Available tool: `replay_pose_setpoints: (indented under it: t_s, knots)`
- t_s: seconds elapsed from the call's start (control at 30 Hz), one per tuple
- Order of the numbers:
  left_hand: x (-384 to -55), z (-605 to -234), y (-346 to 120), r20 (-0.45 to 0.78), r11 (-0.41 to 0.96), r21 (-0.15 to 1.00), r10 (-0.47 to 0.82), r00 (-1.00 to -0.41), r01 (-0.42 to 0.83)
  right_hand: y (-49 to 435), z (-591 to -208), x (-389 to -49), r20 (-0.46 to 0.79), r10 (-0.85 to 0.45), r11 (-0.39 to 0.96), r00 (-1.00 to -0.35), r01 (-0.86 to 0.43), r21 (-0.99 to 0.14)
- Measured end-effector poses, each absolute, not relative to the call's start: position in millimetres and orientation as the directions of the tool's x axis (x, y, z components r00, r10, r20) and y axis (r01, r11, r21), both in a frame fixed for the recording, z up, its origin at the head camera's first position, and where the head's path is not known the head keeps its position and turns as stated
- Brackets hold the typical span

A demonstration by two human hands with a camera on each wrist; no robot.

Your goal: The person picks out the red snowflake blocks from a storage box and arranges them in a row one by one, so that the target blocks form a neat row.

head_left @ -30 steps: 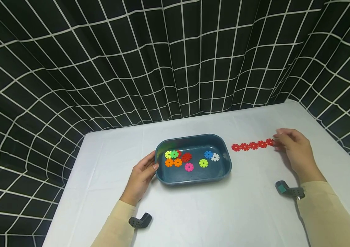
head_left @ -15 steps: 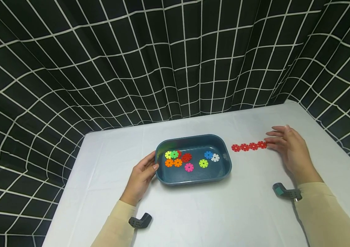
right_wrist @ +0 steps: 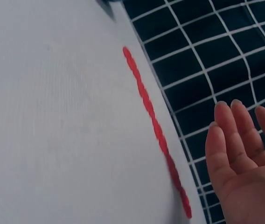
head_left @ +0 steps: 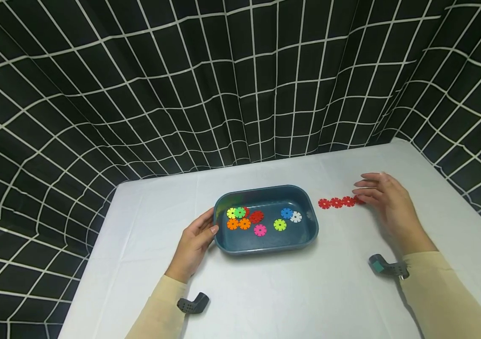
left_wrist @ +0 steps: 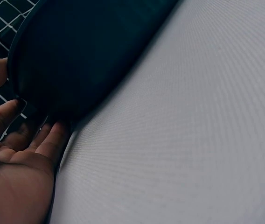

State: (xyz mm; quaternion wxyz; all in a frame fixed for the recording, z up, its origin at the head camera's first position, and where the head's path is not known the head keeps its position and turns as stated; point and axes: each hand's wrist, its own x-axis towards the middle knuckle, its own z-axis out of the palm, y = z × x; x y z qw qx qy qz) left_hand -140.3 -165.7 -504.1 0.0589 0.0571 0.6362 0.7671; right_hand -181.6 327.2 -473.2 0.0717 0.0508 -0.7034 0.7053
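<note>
A dark blue plastic tray (head_left: pixel 265 249) holds several notched, flower-like plastic discs, among them orange (head_left: pixel 232 224), pink (head_left: pixel 260 230), blue (head_left: pixel 286 213), white (head_left: pixel 296 217) and a pile of red (head_left: pixel 256 216). My left hand (head_left: pixel 195 242) grips the tray's left end, thumb at the rim and fingers against the outer wall; the left wrist view shows those fingers (left_wrist: pixel 53 140) at its underside. Right of the tray lies a straight row of red discs (head_left: pixel 336 203). Over its right part hovers my right hand (head_left: pixel 386 202), fingers loosely extended with nothing in them, hiding that end from the head view.
A white cloth (head_left: pixel 291 301) covers the table. Black curtains with a white grid (head_left: pixel 257 94) hang close behind the table and along both sides. Each wrist wears a small dark camera mount (head_left: pixel 193 303).
My right hand has moved left along the red row from its right end, covering more of it in the head view. The left hand and the tray stay in place.
</note>
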Motion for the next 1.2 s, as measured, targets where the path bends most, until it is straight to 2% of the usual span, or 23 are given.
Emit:
replay_pose_setpoints:
  t_s: [0.43, 0.93, 1.2]
  knots:
    - [-141.4, -506.3, -166.1, 0.017, -0.195, 0.981, 0.167, -0.986, -0.016, 300.7, -452.6, -175.8, 0.262, -0.071, 0.035, -0.962, -0.265, -0.964]
    - [-141.9, -508.9, -166.7, 0.028, -0.194, 0.981, 0.175, -0.984, -0.007, 256.7, -442.2, -162.4, 0.338, -0.226, -0.126, -0.914, -0.316, -0.940]
    - [-140.7, -505.2, -165.4, 0.019, -0.186, 0.983, 0.160, -0.987, -0.011, 231.1, -438.8, -155.7, 0.324, -0.304, -0.083, -0.896, -0.314, -0.946]
